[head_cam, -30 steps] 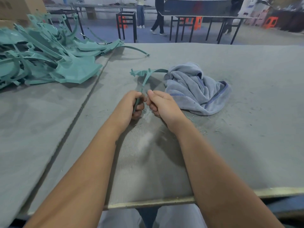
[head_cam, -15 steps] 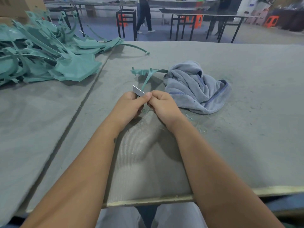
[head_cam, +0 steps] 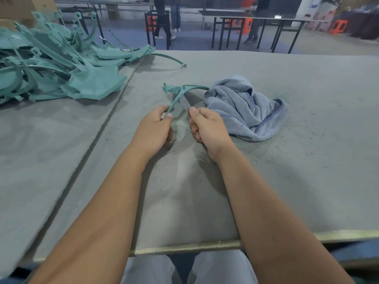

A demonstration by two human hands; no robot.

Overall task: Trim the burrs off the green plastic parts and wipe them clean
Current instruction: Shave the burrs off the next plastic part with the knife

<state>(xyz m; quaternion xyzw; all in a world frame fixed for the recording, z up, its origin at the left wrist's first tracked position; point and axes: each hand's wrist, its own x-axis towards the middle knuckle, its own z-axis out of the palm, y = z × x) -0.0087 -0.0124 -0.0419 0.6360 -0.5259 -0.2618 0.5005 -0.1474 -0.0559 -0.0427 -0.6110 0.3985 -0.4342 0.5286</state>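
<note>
My left hand (head_cam: 154, 128) grips the near end of a thin curved green plastic part (head_cam: 178, 93), which arches away over the grey table toward the cloth. My right hand (head_cam: 207, 128) holds a small knife, and its flat metal blade (head_cam: 184, 103) lies against the part's strip just past my left fingers. The knife's handle is hidden in my fist. A crumpled blue-grey cloth (head_cam: 244, 107) lies just right of my hands and covers the far end of the part.
A large heap of green plastic parts (head_cam: 51, 70) fills the table's far left. Fine green shavings (head_cam: 180, 130) litter the felt-covered table (head_cam: 307, 160) around my hands. A seam (head_cam: 106, 119) splits the tabletop. People stand among black tables beyond.
My hands have drawn apart. The blade has slid away from me along the green strip, from next to my left fingers to farther up the part.
</note>
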